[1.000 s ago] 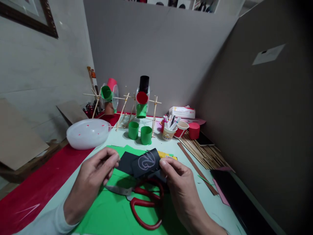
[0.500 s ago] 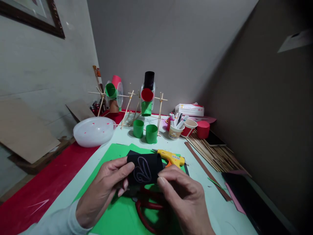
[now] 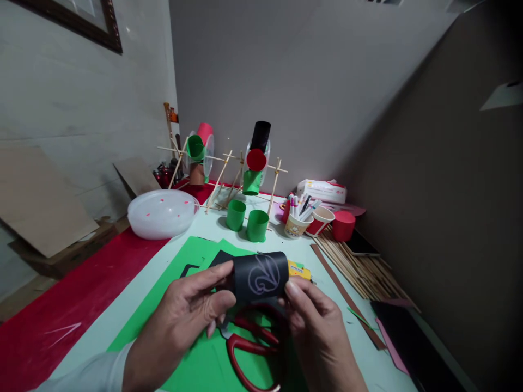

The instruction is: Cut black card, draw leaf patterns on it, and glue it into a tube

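Observation:
Between my two hands is a curled piece of black paper, bent into a tube shape, with a pale looping drawing on its outer face. My left hand pinches its left end with thumb and fingers. At the lower right edge, my right hand grips it between thumb and fingertips. Below it lie red-handled scissors on green paper. Behind its right end a yellow glue gun shows only in part.
Two green paper cups stand in front of stick frames carrying coloured tubes. A white plastic tub sits at left. To the right are a cup of markers, a red paper cylinder, thin sticks and a brown strip.
The black paper has turned and moved slightly right, now looking rounder, with its drawing tilted differently. Both hands still hold it. The camera view has shifted a little.

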{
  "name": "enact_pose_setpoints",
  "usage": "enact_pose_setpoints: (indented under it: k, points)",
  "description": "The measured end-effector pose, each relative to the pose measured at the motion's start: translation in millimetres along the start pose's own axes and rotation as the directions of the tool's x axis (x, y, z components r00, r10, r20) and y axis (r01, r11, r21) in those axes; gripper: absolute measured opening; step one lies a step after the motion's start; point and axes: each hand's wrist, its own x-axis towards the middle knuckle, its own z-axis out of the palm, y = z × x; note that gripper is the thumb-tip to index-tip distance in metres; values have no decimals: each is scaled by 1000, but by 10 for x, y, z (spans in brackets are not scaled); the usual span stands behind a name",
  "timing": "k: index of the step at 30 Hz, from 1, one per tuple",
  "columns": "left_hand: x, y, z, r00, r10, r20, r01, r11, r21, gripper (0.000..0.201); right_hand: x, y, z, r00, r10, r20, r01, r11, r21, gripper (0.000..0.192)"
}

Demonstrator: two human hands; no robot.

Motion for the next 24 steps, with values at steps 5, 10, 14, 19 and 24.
enact_pose_setpoints:
  k: [5,10,14,19,24]
  points:
    - [-39,-10,-31,1000,7,-17,-6,997,74,45,85,-28,-57,997,67,-36,-63,994,93,21]
    - [0,69,-3,983,144,-117,-117,971,209,27,27,28,-41,996,-81,38,85,986,-140,23]
    - [19,154,42,987,138,-86,-124,981,151,21,-34,41,8,976,-206,69,217,939,-267,27]
    - [13,133,56,999,38,-39,-38,999,12,19,-53,28,27,965,-249,84,263,913,-313,25]
    - [16,60,64,996,41,-79,-41,999,4,21,-49,43,-8,945,-298,136,327,872,-365,22]
